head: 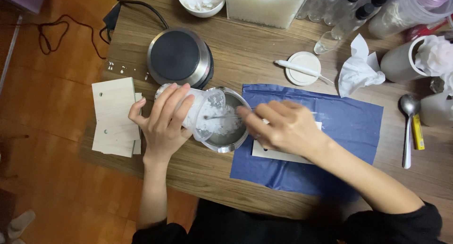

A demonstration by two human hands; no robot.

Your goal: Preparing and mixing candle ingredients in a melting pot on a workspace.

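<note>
Over the wooden bench (264, 50), head view: left hand (163, 124) wraps a clear plastic cup (200, 113), fingers closed round its wall, cup tipped on its side with mouth over a small metal pot (230, 131). White flakes (222, 124) sit in the cup mouth and pot. Right hand (283, 126) is pinched shut on a thin metal tool (219, 115) whose tip reaches into the flakes; the motion is blurred, so I cannot tell the tool type. Pot sits at the left edge of a blue sheet (349, 121), just in front of a round hot plate (179, 56). Pale wooden boards (113, 116) lie left of the left hand. Spoon (408, 126) lies well off to the right, crumpled tissue (358, 67) and white lid (303, 68) behind the sheet.
</note>
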